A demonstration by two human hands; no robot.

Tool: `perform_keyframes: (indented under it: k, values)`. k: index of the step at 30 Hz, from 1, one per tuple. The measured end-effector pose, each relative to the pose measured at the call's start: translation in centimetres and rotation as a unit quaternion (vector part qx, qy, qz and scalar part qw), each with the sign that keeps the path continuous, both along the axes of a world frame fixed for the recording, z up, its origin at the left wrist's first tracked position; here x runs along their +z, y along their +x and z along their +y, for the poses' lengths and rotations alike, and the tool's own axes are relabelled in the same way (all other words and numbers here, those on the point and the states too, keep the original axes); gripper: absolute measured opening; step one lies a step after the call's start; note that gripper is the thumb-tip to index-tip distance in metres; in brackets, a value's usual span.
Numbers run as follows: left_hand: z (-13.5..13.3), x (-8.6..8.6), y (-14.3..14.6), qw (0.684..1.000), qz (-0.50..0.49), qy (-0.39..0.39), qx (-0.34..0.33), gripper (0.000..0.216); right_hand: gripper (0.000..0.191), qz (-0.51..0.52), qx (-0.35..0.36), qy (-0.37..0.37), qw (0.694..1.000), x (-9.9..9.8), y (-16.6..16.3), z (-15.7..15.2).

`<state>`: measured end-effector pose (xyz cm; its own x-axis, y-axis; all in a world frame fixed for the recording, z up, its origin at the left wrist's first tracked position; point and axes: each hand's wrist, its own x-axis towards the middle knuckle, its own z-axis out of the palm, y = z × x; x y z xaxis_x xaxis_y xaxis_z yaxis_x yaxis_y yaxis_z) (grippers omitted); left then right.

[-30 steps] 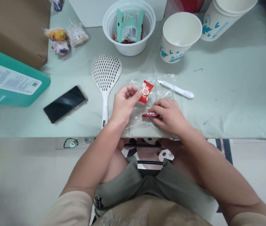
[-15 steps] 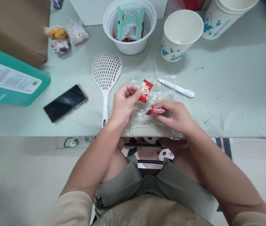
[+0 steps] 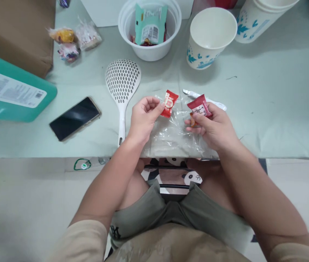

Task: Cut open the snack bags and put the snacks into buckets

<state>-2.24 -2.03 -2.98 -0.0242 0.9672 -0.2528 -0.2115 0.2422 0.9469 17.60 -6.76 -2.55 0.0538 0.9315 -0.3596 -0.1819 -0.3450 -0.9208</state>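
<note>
My left hand pinches a small red sweet packet by its edge, just above the table. A second red packet is held up in the closed fingers of my right hand, with a small orange piece showing under them. Both hands hover over a clear plastic bag lying flat at the table's near edge. A white clip-like stick lies behind my right hand, partly hidden by it.
A white slotted spoon lies left of my hands, a dark phone further left, then a teal box. At the back stand a white bowl holding packets, paper cups and several wrapped sweets.
My right hand picked the second red packet up off the plastic bag and raised it to the right. The left hand kept its packet nearly still.
</note>
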Motion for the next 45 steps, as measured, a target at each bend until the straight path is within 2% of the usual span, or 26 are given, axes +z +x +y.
perform_keyframes:
  k: [5,8,12,15,21,24,28,31,35,39,42,45]
  values:
    - [0.1,-0.3,0.0,1.0,0.019,0.004,-0.009,0.019,0.039,0.089,0.044,-0.051,0.994,0.8,0.5,0.0]
    - [0.1,-0.2,0.0,1.0,0.006,-0.002,0.002,0.02,0.035,0.106,0.076,-0.045,0.99,0.7,1.6,0.2]
    - [0.1,0.1,0.1,1.0,-0.005,-0.007,0.007,0.022,0.03,0.029,0.028,0.013,0.999,0.0,3.0,0.5]
    - [0.1,0.1,0.0,1.0,-0.004,-0.002,-0.003,0.022,0.032,0.034,-0.011,0.03,0.999,-0.4,3.1,0.6]
    - [0.5,-0.3,-0.2,0.999,0.036,0.016,-0.01,0.02,0.038,0.026,0.039,0.065,0.997,-0.3,0.8,0.5]
    - [0.6,-0.6,0.3,0.999,0.031,0.024,-0.005,0.02,0.039,0.019,0.02,0.069,0.997,-0.6,-0.7,0.8]
    - [0.3,-0.8,1.1,0.998,-0.004,0.049,-0.026,0.021,0.035,0.094,-0.032,0.083,0.992,-1.1,-2.4,1.3]
    - [-0.1,-0.8,1.5,0.997,-0.016,0.065,-0.037,0.021,0.033,0.165,-0.026,0.098,0.981,-0.9,-3.3,1.4]
    - [-0.5,-0.5,1.6,0.996,-0.017,0.075,-0.043,0.021,0.025,0.195,-0.012,0.079,0.977,-0.5,-4.2,1.3]
    - [-0.3,0.0,1.4,0.995,-0.05,0.068,-0.054,0.024,0.021,0.203,-0.048,0.049,0.977,-0.4,-4.2,1.2]
    - [0.4,0.5,1.2,0.994,-0.085,0.057,-0.025,0.023,0.021,0.191,-0.073,0.038,0.978,0.1,-3.9,1.1]
    - [1.2,1.3,0.9,0.993,-0.117,0.007,0.002,0.024,0.02,0.146,-0.058,0.055,0.986,1.4,-3.9,2.3]
